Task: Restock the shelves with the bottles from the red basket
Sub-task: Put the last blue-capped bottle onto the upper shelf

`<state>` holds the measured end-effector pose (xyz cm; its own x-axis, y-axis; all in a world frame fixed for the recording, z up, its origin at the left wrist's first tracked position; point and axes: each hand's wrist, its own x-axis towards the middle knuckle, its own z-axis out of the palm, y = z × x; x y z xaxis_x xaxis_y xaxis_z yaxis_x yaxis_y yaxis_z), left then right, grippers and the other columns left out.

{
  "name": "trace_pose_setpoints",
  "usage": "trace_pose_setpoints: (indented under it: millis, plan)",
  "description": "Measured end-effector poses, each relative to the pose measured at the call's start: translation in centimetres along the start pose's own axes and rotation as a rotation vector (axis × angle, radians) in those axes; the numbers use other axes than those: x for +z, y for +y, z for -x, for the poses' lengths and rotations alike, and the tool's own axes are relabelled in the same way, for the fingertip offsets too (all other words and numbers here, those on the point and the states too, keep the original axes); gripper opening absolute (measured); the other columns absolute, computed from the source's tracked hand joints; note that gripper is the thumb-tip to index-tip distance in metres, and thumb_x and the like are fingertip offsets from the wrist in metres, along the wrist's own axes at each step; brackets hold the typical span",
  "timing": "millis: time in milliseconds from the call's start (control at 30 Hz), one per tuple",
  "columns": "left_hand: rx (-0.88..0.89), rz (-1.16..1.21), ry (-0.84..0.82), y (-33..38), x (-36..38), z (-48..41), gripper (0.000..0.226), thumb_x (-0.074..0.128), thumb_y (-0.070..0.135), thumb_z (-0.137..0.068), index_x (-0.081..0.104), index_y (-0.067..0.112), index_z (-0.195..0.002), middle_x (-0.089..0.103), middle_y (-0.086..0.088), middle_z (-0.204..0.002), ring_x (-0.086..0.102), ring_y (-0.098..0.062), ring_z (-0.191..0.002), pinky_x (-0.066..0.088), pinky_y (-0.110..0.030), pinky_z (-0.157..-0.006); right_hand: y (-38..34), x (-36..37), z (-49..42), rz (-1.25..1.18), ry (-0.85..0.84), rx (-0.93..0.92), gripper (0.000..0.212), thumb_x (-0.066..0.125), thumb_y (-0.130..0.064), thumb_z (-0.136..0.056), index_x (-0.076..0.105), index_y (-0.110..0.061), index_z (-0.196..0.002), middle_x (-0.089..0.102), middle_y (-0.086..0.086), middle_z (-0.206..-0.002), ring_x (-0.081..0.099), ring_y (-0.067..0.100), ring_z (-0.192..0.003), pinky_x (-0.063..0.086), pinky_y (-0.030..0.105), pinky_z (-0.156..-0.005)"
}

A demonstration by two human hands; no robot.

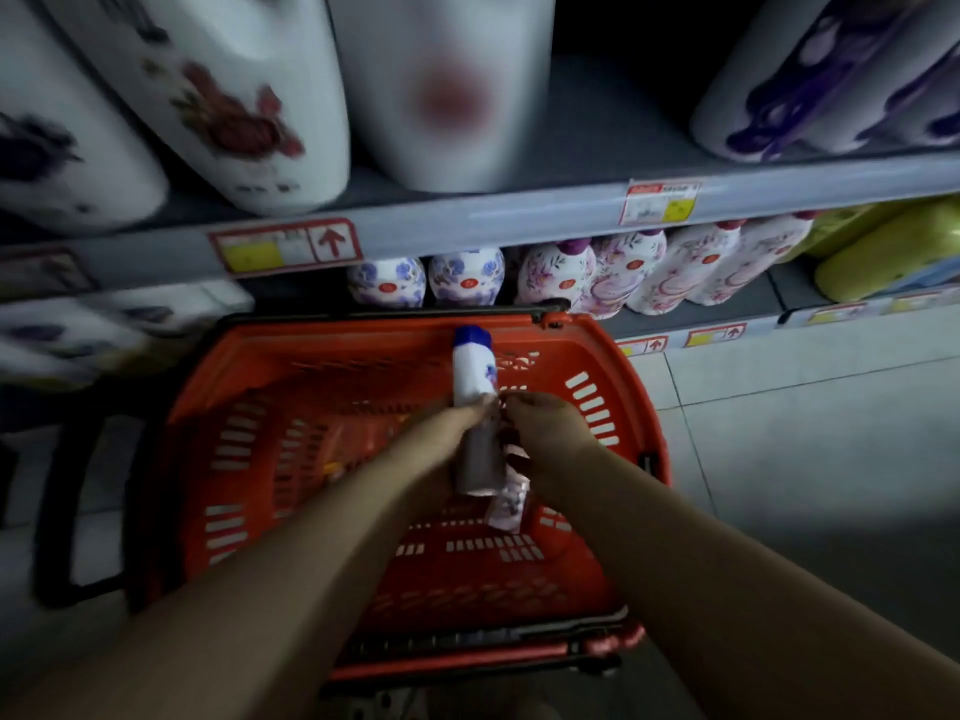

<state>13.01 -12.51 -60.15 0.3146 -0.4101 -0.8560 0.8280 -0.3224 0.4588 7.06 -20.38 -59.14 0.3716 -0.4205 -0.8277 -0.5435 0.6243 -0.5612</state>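
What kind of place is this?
Most likely a shop aisle: shelf edges carrying price tags, rows of matching floral bottles on the lower shelf, and a red basket on a tiled floor.

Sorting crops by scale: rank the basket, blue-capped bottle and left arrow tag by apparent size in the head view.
Largest: basket.
Then bottle and tag: about alike, and the bottle is nearer the camera, so unranked.
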Motion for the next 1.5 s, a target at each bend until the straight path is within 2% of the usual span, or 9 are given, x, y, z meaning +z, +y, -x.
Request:
trace_pose_setpoints:
  millis: [167,300,500,667,767,933,1100,1200,1500]
  plan:
    - [0.1,0.013,-0.051,4.8,-0.1,8.4,0.016,0.052,0.015,-0.095,0.064,0.008,-0.103,0.07,-0.016,-0.092,0.067,-0.025,-0.073,0.057,-0.035,-0.065,-4.5,0.7,7.3,-0.067,-0.131,-0.014,0.017,0.048,-0.016,-0.098,0.064,-0.01,-0.093,0.065,0.007,-0.075,0.06,0.014,-0.062,0.052,0.028,-0.061]
    - [0.217,-0.006,-0.015,8.2,0.1,15.5,0.013,0.053,0.012,-0.094,0.066,0.01,-0.097,0.071,-0.007,-0.082,0.066,-0.018,-0.071,0.053,-0.032,-0.066,-7.7,1.2,13.6,-0.159,-0.312,-0.06,0.02,0.046,-0.013,-0.098,0.06,-0.005,-0.108,0.065,0.013,-0.095,0.061,0.021,-0.08,0.053,0.033,-0.072]
    - [0.254,-0.008,-0.03,11.3,0.7,25.7,0.023,0.052,0.015,-0.094,0.065,0.013,-0.113,0.072,-0.011,-0.105,0.066,-0.024,-0.092,0.053,-0.039,-0.08,-11.8,1.3,23.4,-0.146,-0.423,-0.087,0.024,0.047,-0.011,-0.097,0.06,-0.002,-0.115,0.067,0.016,-0.106,0.063,0.022,-0.089,0.057,0.034,-0.073]
    - [0.343,-0.075,-0.031,13.4,1.6,33.2,0.034,0.059,0.017,-0.089,0.063,0.013,-0.122,0.072,-0.01,-0.111,0.066,-0.026,-0.104,0.053,-0.043,-0.087,-15.3,0.3,31.5,-0.125,-0.492,-0.114,0.018,0.048,-0.012,-0.096,0.061,-0.003,-0.107,0.07,0.01,-0.091,0.068,0.017,-0.08,0.058,0.03,-0.065]
    - [0.394,-0.094,-0.079,14.5,2.3,37.8,0.033,0.061,0.017,-0.085,0.065,0.013,-0.117,0.074,-0.009,-0.105,0.07,-0.022,-0.096,0.056,-0.037,-0.078,-16.8,-0.1,35.8,-0.103,-0.501,-0.172,0.017,0.049,-0.012,-0.096,0.064,-0.005,-0.101,0.071,0.012,-0.096,0.067,0.02,-0.085,0.058,0.038,-0.074]
    - [0.516,-0.061,-0.108,15.3,4.1,45.2,0.05,0.065,0.025,-0.069,0.064,0.011,-0.117,0.074,-0.01,-0.103,0.071,-0.019,-0.087,0.057,-0.034,-0.068,-19.4,-1.1,42.7,-0.077,-0.533,-0.247,0.029,0.05,-0.013,-0.095,0.059,0.001,-0.118,0.067,0.017,-0.112,0.063,0.023,-0.096,0.057,0.037,-0.074]
    - [0.669,0.017,-0.07,15.4,6.7,51.8,0.018,0.059,0.017,-0.086,0.068,0.014,-0.102,0.075,-0.003,-0.086,0.071,-0.012,-0.073,0.057,-0.027,-0.057,-21.8,-2.5,48.7,-0.004,-0.587,-0.345,0.031,0.053,-0.019,-0.094,0.061,-0.003,-0.12,0.069,0.013,-0.113,0.064,0.018,-0.096,0.057,0.037,-0.081]
    - [0.746,0.035,-0.046,15.6,7.7,55.7,0.013,0.058,0.016,-0.088,0.068,0.016,-0.096,0.075,-0.002,-0.085,0.071,-0.013,-0.075,0.06,-0.031,-0.063,-23.0,-3.0,52.2,0.043,-0.626,-0.402,0.032,0.053,-0.021,-0.095,0.062,-0.004,-0.12,0.068,0.012,-0.116,0.064,0.02,-0.1,0.057,0.039,-0.086]
    - [0.967,0.026,-0.032,18.1,9.0,64.6,0.013,0.058,0.02,-0.088,0.068,0.014,-0.093,0.075,-0.004,-0.086,0.071,-0.014,-0.078,0.06,-0.03,-0.063,-27.1,-2.7,60.8,0.135,-0.675,-0.605,0.018,0.054,-0.021,-0.095,0.066,-0.011,-0.104,0.071,0.001,-0.092,0.066,0.014,-0.088,0.055,0.039,-0.088]
